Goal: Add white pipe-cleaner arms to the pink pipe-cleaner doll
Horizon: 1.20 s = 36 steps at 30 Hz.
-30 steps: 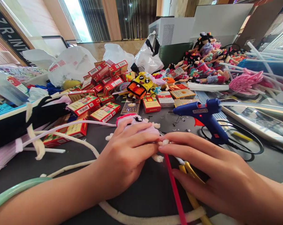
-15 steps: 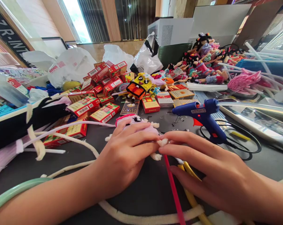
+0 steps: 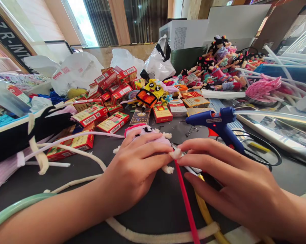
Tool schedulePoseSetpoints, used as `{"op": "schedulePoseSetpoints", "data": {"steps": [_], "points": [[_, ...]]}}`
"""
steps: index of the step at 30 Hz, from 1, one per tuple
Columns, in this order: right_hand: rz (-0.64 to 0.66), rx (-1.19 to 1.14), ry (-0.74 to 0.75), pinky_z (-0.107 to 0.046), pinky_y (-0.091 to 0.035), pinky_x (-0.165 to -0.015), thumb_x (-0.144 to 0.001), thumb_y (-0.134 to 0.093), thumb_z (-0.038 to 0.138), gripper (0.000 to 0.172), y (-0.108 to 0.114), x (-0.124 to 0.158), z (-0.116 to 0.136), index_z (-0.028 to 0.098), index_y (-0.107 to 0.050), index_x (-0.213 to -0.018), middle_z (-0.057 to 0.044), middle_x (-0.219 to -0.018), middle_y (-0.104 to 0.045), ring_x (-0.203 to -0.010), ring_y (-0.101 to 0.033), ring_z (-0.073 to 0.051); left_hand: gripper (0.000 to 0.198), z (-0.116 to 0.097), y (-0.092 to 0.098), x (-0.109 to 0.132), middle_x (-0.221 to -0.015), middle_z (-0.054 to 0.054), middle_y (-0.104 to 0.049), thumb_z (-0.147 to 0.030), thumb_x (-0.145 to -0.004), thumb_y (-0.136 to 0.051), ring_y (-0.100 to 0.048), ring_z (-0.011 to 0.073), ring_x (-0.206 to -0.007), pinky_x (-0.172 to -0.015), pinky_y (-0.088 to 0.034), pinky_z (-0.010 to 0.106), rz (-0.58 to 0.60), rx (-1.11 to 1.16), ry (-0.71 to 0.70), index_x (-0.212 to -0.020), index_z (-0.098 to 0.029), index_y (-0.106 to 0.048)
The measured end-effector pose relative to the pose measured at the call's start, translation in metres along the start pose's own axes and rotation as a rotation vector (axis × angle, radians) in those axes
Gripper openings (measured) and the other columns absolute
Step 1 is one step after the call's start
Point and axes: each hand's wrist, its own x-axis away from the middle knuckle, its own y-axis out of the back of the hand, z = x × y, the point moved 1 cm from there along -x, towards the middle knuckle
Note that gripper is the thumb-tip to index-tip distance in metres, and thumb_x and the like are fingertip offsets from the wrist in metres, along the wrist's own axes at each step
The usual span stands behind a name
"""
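Watching remotely, I see the left hand (image 3: 132, 173) gripping a pink pipe-cleaner doll (image 3: 149, 135). The right hand (image 3: 234, 176) pinches its white fuzzy tuft (image 3: 175, 154).

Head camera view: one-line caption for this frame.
Left hand holds a pink pipe-cleaner figure, right hand pinches its white tuft; blue hot glue gun nearby.

Window, bright daylight (image 3: 81, 23), upper left; dark vertical blinds (image 3: 101, 23) beside; wooden pillar (image 3: 116, 22); beige stone ledge (image 3: 99, 51); black lettered sign (image 3: 8, 34) on left; white ventilated cabinet (image 3: 183, 34) at back.
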Motion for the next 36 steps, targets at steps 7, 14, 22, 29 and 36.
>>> {"op": "schedulePoseSetpoints", "data": {"steps": [7, 14, 22, 29, 36], "points": [[-0.037, -0.032, -0.013, -0.018, -0.055, -0.077, -0.091, -0.050, 0.005, 0.018, -0.0009, 0.0002, 0.0006, 0.017, -0.062, -0.097, -0.007, -0.096, -0.065, -0.081, -0.066, -0.012, 0.032, 0.0000, -0.0004, -0.0009, -0.114, 0.004, -0.074, -0.005, -0.094, -0.047, -0.058, 0.0224, -0.124, -0.109, -0.034, 0.042, 0.007, -0.013, -0.007, -0.112, -0.021, -0.068], [-0.031, 0.016, -0.025, -0.018, -0.052, -0.062, -0.093, -0.046, 0.006, 0.021, 0.0021, 0.0013, 0.0001, 0.021, -0.062, -0.090, -0.001, -0.081, -0.067, -0.064, -0.063, -0.009, 0.032, 0.0001, -0.0006, -0.0006, -0.113, 0.004, -0.075, -0.006, -0.094, -0.047, -0.059, 0.0225, -0.123, -0.109, -0.036, 0.042, -0.003, -0.011, -0.007, -0.112, -0.022, -0.068], [0.025, 0.005, -0.014, -0.022, -0.042, -0.054, -0.098, -0.045, 0.010, 0.022, -0.0011, 0.0035, -0.0020, 0.020, -0.062, -0.087, 0.002, -0.072, -0.062, -0.058, -0.057, -0.010, 0.032, 0.0010, -0.0001, -0.0002, -0.116, 0.004, -0.074, -0.004, -0.094, -0.046, -0.057, 0.0221, -0.125, -0.110, -0.033, 0.042, 0.002, -0.004, -0.017, -0.113, -0.021, -0.066], [0.060, 0.033, -0.009, -0.025, -0.040, -0.054, -0.104, -0.039, 0.021, 0.034, -0.0006, 0.0039, -0.0011, 0.019, -0.063, -0.080, 0.000, -0.069, -0.062, -0.058, -0.056, -0.011, 0.030, -0.0011, -0.0016, -0.0011, -0.112, 0.003, -0.075, -0.007, -0.096, -0.045, -0.059, 0.0215, -0.122, -0.109, -0.034, 0.042, -0.024, 0.004, 0.020, -0.107, -0.022, -0.069], [0.051, 0.070, 0.004, -0.024, -0.041, -0.055, -0.107, -0.033, 0.026, 0.045, 0.0005, 0.0037, 0.0008, 0.020, -0.065, -0.076, 0.000, -0.068, -0.064, -0.057, -0.058, -0.011, 0.029, 0.0003, -0.0017, -0.0008, -0.115, 0.005, -0.073, -0.006, -0.096, -0.045, -0.056, 0.0219, -0.124, -0.109, -0.033, 0.042, -0.018, 0.004, -0.022, -0.112, -0.019, -0.066]]}}
